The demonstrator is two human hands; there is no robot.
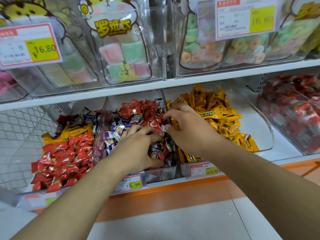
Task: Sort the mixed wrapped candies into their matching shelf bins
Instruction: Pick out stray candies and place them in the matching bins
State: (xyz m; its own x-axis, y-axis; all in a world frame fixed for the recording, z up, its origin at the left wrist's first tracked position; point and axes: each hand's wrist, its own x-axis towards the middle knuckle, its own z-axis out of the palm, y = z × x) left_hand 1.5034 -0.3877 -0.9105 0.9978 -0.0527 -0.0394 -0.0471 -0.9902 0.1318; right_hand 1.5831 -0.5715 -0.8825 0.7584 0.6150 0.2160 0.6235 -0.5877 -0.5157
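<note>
Three clear bins stand on the lower shelf. The middle bin (100, 129) holds mixed red, white-blue and dark wrapped candies (138, 111). My left hand (138, 148) lies in this heap with its fingers curled into the candies near the front. My right hand (187, 125) hovers at the divider between the middle bin and the yellow candy bin (266, 134), and its fingertips pinch a small dark candy (167, 122). The left bin (34, 200) holds red candies (64, 158) with yellow and dark ones behind them.
An upper shelf (155, 87) carries clear bins of pastel marshmallow and ring sweets with price tags. A bin of red packets (294, 111) stands at the far right. Price labels (131, 184) hang on the orange shelf edge. Floor tiles lie below.
</note>
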